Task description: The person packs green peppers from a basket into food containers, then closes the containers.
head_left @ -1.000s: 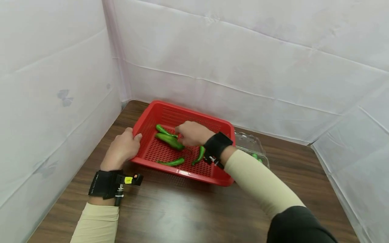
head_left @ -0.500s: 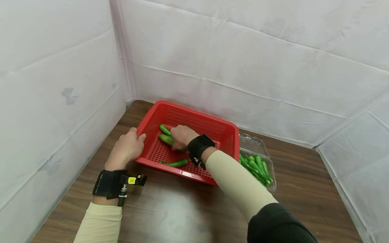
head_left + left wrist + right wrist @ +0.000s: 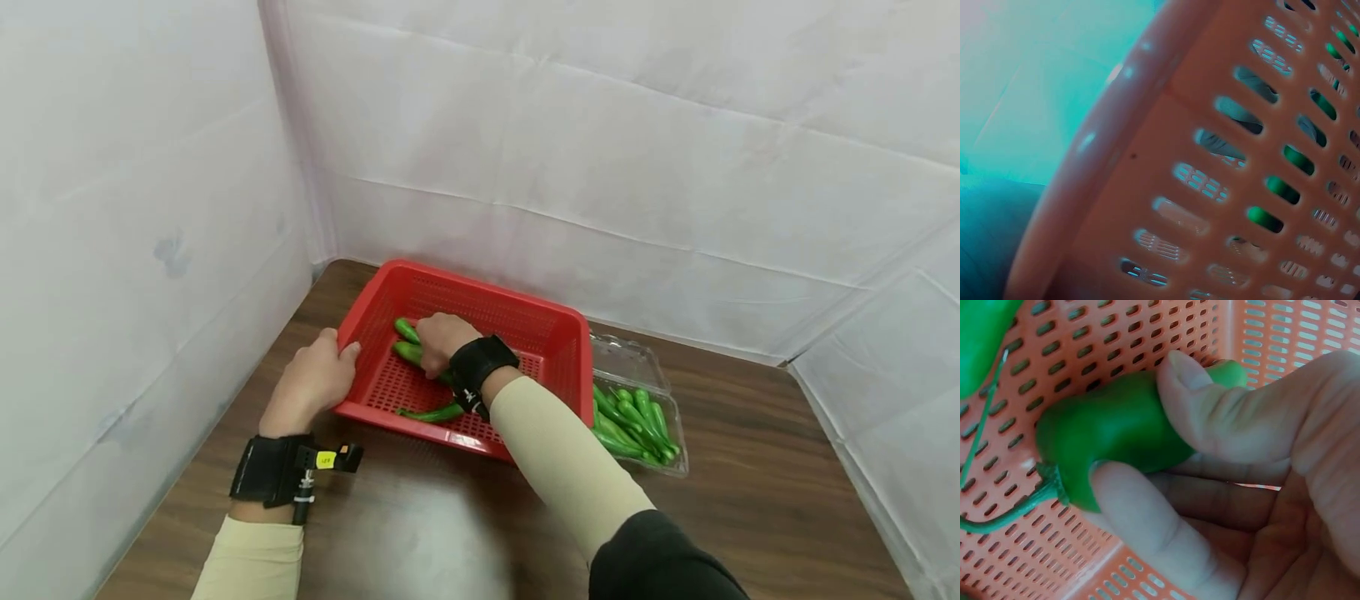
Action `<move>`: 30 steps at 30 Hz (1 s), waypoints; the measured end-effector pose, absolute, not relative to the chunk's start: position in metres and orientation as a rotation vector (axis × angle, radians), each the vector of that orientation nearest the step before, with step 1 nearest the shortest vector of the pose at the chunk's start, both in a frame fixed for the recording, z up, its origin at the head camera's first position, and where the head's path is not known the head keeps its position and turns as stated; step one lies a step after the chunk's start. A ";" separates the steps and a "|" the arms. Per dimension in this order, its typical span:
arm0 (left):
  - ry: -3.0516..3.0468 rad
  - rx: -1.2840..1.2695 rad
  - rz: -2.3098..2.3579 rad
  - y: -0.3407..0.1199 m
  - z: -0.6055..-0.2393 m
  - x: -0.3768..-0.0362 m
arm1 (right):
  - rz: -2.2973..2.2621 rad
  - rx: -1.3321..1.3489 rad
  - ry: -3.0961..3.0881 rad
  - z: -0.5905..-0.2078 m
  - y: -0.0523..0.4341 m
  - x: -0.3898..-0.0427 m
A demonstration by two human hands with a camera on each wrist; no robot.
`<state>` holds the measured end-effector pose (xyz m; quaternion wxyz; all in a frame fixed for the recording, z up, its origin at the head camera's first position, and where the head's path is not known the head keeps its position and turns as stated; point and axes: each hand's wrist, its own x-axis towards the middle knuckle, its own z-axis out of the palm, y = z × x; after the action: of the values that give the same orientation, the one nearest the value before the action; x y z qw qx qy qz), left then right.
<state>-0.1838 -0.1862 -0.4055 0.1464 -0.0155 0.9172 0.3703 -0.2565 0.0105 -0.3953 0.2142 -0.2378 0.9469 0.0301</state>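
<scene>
With my left hand [image 3: 311, 383] I grip the left rim of a red plastic basket [image 3: 517, 302] in the head view, thumb over the edge. My right hand [image 3: 444, 342] reaches down inside it. In the right wrist view, the thumb and fingers curl round a thick green pepper [image 3: 1116, 425] whose curved stem points left, just above the slotted floor. Another green pepper [image 3: 982, 344] lies close by at the upper left. Slim green peppers [image 3: 433, 413] also lie on the basket floor; my wrist partly covers one. The left wrist view shows only the slotted basket side [image 3: 1147, 181].
A hinged clear plastic box [image 3: 678, 433] stands right of the basket, with several green peppers [image 3: 637, 417] in its tray and its lid [image 3: 628, 360] laid back. White sheeting [image 3: 465, 125] walls the brown wooden table [image 3: 757, 483] on the left, back and right.
My right hand has moved left and slightly down onto the thick pepper and now holds it. The forearm has swung left, uncovering the plastic box. The left hand stays on the rim.
</scene>
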 end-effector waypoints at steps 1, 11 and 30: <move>2.639 -0.045 1.071 -0.187 -0.407 -0.182 | 0.082 -0.663 2.625 -0.396 0.010 -0.256; 2.641 -0.048 1.080 -0.194 -0.409 -0.179 | 0.083 -0.643 2.590 -0.403 -0.002 -0.258; 2.648 -0.018 1.087 -0.190 -0.408 -0.186 | 0.022 -0.629 2.588 -0.405 0.008 -0.261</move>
<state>-0.1858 -0.1898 -0.4085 0.1390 -0.0063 0.9161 0.3759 -0.2606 0.0083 -0.4048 0.2366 -0.2296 0.9441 0.0079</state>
